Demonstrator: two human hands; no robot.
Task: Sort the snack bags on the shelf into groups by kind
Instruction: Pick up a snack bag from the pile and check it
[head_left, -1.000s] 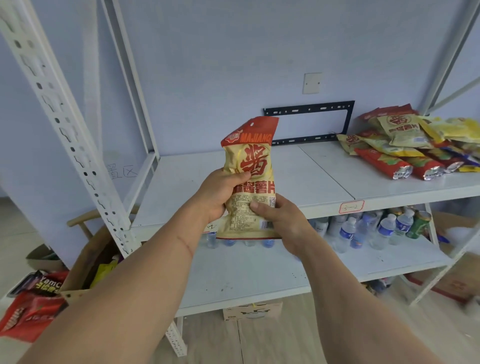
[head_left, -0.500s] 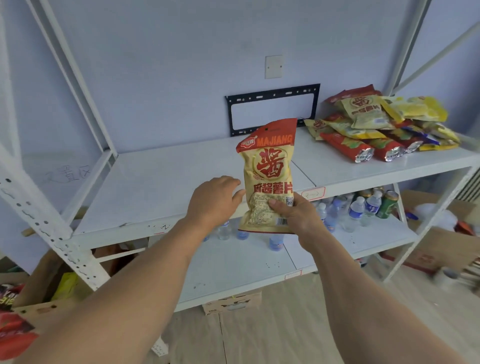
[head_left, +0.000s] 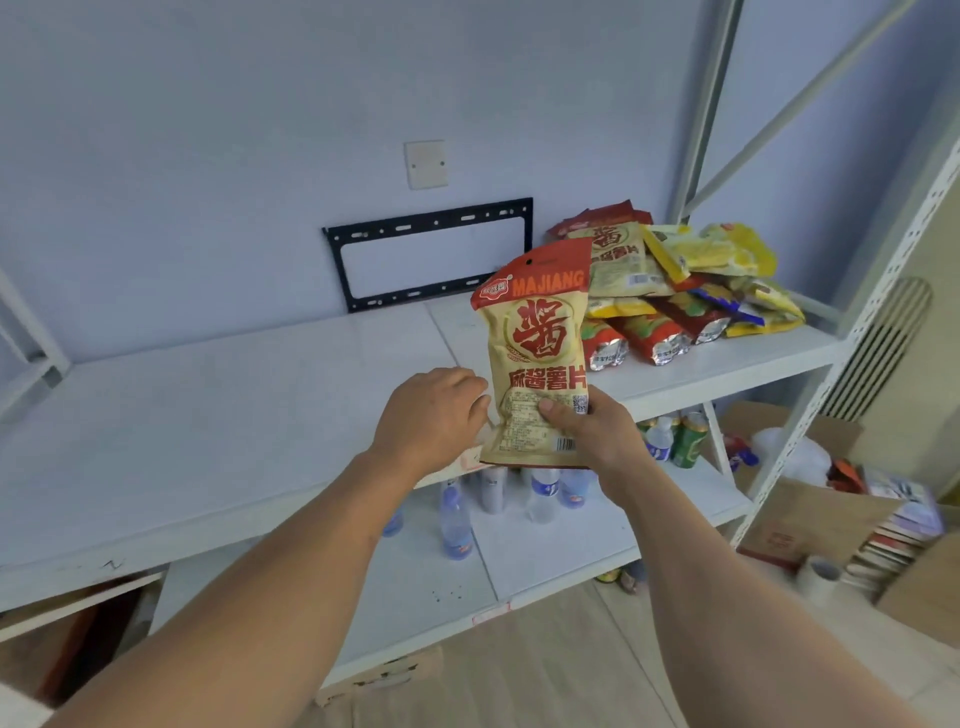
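Above shelf (head_left: 218, 415) front edge: chip bag (head_left: 537, 358) upright, label readable for ID. Right hand (head_left: 592, 431) pinches lower part, thumb in front. Left hand (head_left: 434, 415) alongside, fingers loosely curled, empty. Mixed bag pile (head_left: 685, 291) at 2 o'clock, unsorted.

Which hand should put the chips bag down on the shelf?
Probably the right hand: its thumb already pinches the chips bag. The left hand sits beside it, holding nothing.

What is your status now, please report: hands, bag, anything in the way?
Right hand pinches MAJIANG bag upright, above shelf edge. Left hand beside bag, fingers curled, contact unclear. Unsorted pile on shelf right; left part unobstructed.
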